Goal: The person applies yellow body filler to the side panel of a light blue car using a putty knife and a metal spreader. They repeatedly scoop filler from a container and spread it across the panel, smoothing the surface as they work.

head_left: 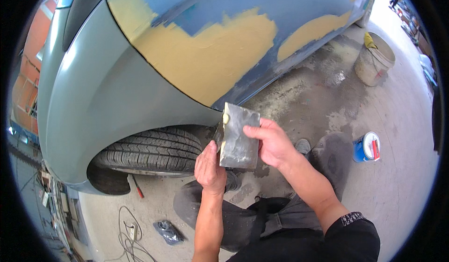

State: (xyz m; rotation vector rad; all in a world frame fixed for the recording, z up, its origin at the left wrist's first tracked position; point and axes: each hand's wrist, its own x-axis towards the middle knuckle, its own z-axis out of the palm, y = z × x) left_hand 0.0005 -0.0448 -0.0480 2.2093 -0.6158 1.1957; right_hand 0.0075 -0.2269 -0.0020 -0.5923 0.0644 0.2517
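Note:
My right hand [271, 143] holds a flat grey metal board [238, 138] by its right edge, thumb on its face. A small dab of yellow filler [226, 118] sits at the board's upper left corner. My left hand [210, 168] grips a thin metal scraper [218, 138] set against the board's left edge. Both hands hover in front of a car door [224, 37] covered in patches of yellow filler over blue paint. The grey-green fender [103, 89] and the front tyre [149, 152] lie just left of my hands.
A white bucket [374, 58] with a yellow rag stands on the concrete floor at the upper right. A blue tin with a white lid [367, 147] lies right of my knees. A red-handled tool [137, 187], cables [131, 234] and a dark bag [168, 231] lie below the tyre.

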